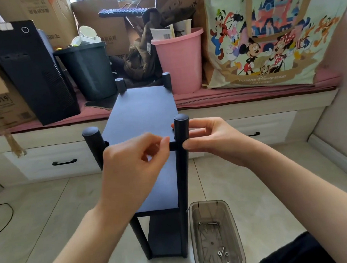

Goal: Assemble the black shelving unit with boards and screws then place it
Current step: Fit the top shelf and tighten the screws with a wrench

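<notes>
The black shelving unit stands upright on the tiled floor, its top board (141,113) facing me, with a middle board (164,188) and a lower board (165,237) below. My left hand (130,164) pinches the front edge of the top board, its fingertips next to the front right post (183,181). My right hand (214,141) grips that post just below its cap, thumb and fingers curled round it. The front left post (92,140) stands free. A clear grey tray (195,241) beside the unit's right foot holds several screws (221,252).
Behind the unit runs a pink-cushioned window seat with white drawers (64,162). On it stand a black computer tower (26,69), a dark bin (87,71), a pink bin (179,62) and a large cartoon bag (264,34). A black cable (3,219) lies on the floor at the left.
</notes>
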`<state>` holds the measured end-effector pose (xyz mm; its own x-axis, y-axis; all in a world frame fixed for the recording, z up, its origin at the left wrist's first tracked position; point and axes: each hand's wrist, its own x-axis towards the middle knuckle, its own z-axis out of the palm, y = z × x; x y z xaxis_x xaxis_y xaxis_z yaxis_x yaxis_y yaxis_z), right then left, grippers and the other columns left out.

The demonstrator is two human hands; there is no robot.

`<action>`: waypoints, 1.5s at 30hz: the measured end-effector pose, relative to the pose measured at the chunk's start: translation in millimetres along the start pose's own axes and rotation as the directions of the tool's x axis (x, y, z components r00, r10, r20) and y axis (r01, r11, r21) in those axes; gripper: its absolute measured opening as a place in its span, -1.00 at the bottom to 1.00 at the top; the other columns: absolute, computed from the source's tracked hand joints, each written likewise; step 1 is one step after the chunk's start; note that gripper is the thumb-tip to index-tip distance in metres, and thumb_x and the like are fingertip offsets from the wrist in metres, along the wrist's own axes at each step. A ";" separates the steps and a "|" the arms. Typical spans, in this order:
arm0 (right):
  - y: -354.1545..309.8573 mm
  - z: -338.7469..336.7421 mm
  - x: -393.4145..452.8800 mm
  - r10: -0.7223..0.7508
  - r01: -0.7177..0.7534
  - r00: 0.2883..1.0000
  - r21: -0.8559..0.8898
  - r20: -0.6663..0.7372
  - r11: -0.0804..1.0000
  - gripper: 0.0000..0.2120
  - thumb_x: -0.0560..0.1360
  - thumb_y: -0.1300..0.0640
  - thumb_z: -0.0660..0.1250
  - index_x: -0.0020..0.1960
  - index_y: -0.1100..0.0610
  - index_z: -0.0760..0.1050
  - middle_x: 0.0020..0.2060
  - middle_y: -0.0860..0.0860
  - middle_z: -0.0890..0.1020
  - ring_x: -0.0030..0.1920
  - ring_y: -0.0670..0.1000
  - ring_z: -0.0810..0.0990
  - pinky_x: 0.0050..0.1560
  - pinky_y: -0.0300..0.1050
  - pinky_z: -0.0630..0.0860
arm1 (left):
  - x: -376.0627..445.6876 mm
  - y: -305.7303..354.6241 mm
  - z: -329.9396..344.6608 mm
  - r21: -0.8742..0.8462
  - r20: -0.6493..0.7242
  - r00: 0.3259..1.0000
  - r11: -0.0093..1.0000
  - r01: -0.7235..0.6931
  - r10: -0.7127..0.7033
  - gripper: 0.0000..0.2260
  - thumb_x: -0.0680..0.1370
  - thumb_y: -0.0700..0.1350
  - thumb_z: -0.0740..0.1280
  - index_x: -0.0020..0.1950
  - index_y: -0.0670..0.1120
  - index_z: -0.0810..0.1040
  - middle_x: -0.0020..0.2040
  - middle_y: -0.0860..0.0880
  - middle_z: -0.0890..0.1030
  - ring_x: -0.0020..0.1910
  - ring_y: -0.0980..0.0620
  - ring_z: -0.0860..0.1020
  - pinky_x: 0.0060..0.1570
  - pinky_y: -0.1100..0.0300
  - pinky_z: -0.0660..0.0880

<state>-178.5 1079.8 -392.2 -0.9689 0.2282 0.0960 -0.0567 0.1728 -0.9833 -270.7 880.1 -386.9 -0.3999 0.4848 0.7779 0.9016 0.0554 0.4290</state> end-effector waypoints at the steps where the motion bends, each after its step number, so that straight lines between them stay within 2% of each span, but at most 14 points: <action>1: -0.3 -0.3 -0.2 0.003 -0.003 1.000 0.005 0.010 1.000 -0.49 0.39 0.07 0.52 0.33 -0.01 0.54 0.12 0.05 0.69 0.18 0.07 0.65 0.33 0.18 0.46 | 0.9 -1.7 3.1 0.119 -0.050 0.987 0.982 -0.146 0.153 -0.86 0.55 -0.09 0.44 -0.11 -0.15 0.70 -0.24 0.04 0.69 -0.23 0.12 0.64 -0.13 0.25 0.56; 3: -0.7 -0.6 -0.5 0.010 -0.010 1.000 0.010 0.020 1.000 -0.48 0.39 0.05 0.52 0.33 -0.01 0.54 0.13 0.05 0.69 0.19 0.07 0.64 0.34 0.19 0.46 | 3.3 -6.2 10.4 0.285 0.046 0.977 0.935 -0.213 0.209 -0.65 0.52 0.06 0.45 0.16 -0.17 0.66 0.06 -0.06 0.70 0.11 -0.05 0.64 0.20 0.01 0.54; 6: -1.1 -0.8 -0.7 0.017 -0.017 1.000 0.006 0.002 1.000 -0.48 0.38 0.06 0.52 0.33 0.00 0.54 0.13 0.06 0.69 0.19 0.08 0.64 0.33 0.21 0.46 | 5.5 -7.5 19.3 0.492 0.250 0.968 0.860 -0.135 0.009 -0.27 0.45 0.39 0.28 0.41 -0.11 0.53 0.37 -0.04 0.56 0.45 -0.07 0.43 0.49 -0.20 0.23; 8: -1.5 -1.0 -0.8 0.009 -0.009 1.000 0.006 0.009 1.000 -0.54 0.42 0.12 0.49 0.31 0.01 0.56 0.12 0.07 0.69 0.19 0.09 0.64 0.32 0.21 0.47 | 5.4 -7.2 25.8 0.561 0.276 0.961 0.817 -0.137 -0.028 -0.23 0.45 0.47 0.13 0.40 -0.07 0.54 0.34 0.00 0.59 0.43 -0.04 0.46 0.50 -0.22 0.19; 11: -2.8 -1.6 -2.0 0.012 -0.013 1.000 0.040 0.029 0.999 -0.58 0.44 0.16 0.47 0.29 0.02 0.58 0.12 0.09 0.69 0.18 0.10 0.65 0.25 0.10 0.53 | 5.8 -7.5 32.1 0.577 0.215 0.976 0.810 -0.107 -0.024 -0.32 0.49 0.43 0.15 0.34 -0.03 0.60 0.25 0.03 0.65 0.34 -0.03 0.55 0.44 -0.13 0.29; 15: -3.7 -1.0 -1.4 0.032 -0.032 0.999 0.051 0.003 0.998 -0.60 0.45 0.06 0.46 0.28 0.00 0.59 0.13 0.08 0.69 0.21 0.08 0.63 0.31 0.14 0.48 | 3.9 -7.0 35.0 0.559 0.145 0.989 0.826 -0.068 -0.017 -0.43 0.52 0.36 0.21 0.31 -0.01 0.62 0.21 0.03 0.67 0.30 -0.03 0.58 0.34 -0.02 0.37; 21: -4.3 -3.2 -3.2 0.049 -0.049 0.999 0.070 -0.004 0.996 -0.61 0.55 -0.17 0.32 0.29 -0.01 0.57 0.14 0.10 0.68 0.20 0.12 0.63 0.29 0.20 0.50 | 1.9 -7.5 35.6 0.568 0.155 0.988 0.818 -0.091 0.002 -0.46 0.56 0.32 0.18 0.31 0.00 0.62 0.24 0.04 0.65 0.31 -0.06 0.57 0.30 -0.05 0.39; 25: 1.5 -15.2 -4.6 0.070 -0.073 0.997 0.173 0.024 0.982 -0.59 0.59 -0.10 0.28 0.42 -0.07 0.41 0.12 0.15 0.68 0.18 0.14 0.65 0.21 0.11 0.57 | 0.5 -8.2 36.8 0.569 0.135 0.990 0.816 -0.103 0.030 -0.48 0.58 0.30 0.16 0.27 -0.01 0.65 0.23 0.01 0.66 0.29 -0.09 0.58 0.28 -0.08 0.41; 28: 20.0 -23.8 -7.0 0.151 -0.137 0.987 0.222 -0.049 0.966 -0.67 0.62 -0.01 0.26 0.35 0.05 0.45 0.04 0.18 0.70 0.10 0.15 0.68 0.11 0.03 0.63 | 0.0 -9.0 38.3 0.571 0.121 0.992 0.814 -0.108 0.047 -0.48 0.58 0.30 0.16 0.23 -0.02 0.67 0.22 0.02 0.66 0.28 -0.09 0.59 0.26 -0.08 0.42; 32: 75.1 -22.8 -10.5 0.445 -0.445 0.895 -0.016 -0.020 0.895 -0.76 0.63 0.05 0.27 0.20 0.17 0.54 -0.03 0.12 0.73 0.00 0.08 0.72 0.02 -0.06 0.65 | -1.1 -11.5 41.2 0.569 0.083 0.994 0.815 -0.109 0.075 -0.51 0.59 0.29 0.18 0.20 -0.03 0.68 0.20 0.02 0.67 0.28 -0.08 0.59 0.25 -0.07 0.41; 34: 107.1 -20.1 -12.0 0.582 -0.569 0.813 -0.192 0.011 0.799 -0.78 0.62 0.08 0.29 0.17 0.19 0.55 -0.05 0.10 0.73 -0.04 0.05 0.72 0.00 -0.08 0.65 | -1.7 -13.2 42.7 0.563 0.068 0.993 0.818 -0.117 0.095 -0.52 0.60 0.28 0.20 0.20 -0.04 0.68 0.19 0.01 0.68 0.27 -0.09 0.60 0.25 -0.07 0.41; 37: 155.1 -11.5 -13.4 0.728 -0.692 0.685 -0.306 0.008 0.654 -0.83 0.62 0.11 0.29 0.07 0.20 0.56 -0.13 0.08 0.72 -0.14 0.02 0.69 -0.07 -0.12 0.63 | -3.2 -14.7 45.5 0.555 0.026 0.991 0.823 -0.126 0.134 -0.56 0.60 0.25 0.26 0.18 -0.05 0.69 0.17 0.00 0.69 0.25 -0.09 0.61 0.25 -0.06 0.40; 41: 221.5 7.0 -14.1 0.798 -0.727 0.595 -0.484 -0.090 0.487 -0.84 0.61 0.13 0.28 0.04 0.22 0.55 -0.06 0.13 0.68 -0.15 0.05 0.64 -0.01 -0.06 0.62 | -4.1 -16.0 49.3 0.538 -0.012 0.987 0.833 -0.130 0.161 -0.58 0.60 0.24 0.28 0.16 -0.05 0.70 0.15 0.01 0.70 0.25 -0.07 0.61 0.25 -0.05 0.39; 45: 285.8 33.1 -13.3 0.766 -0.748 0.594 -0.519 -0.246 0.413 -0.93 0.58 0.29 0.25 0.03 0.23 0.50 -0.08 0.17 0.63 -0.14 0.10 0.64 -0.24 -0.13 0.60 | -4.7 -18.6 51.7 0.537 -0.048 0.978 0.831 -0.147 0.204 -0.60 0.60 0.23 0.30 0.13 -0.06 0.71 0.12 0.02 0.71 0.22 -0.05 0.62 0.22 -0.05 0.40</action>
<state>-189.9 1094.4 -679.6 -0.5596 0.5037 -0.6581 0.8265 0.3980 -0.3981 -277.1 922.0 -422.3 -0.2145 0.4436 0.8702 0.8963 0.4434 -0.0051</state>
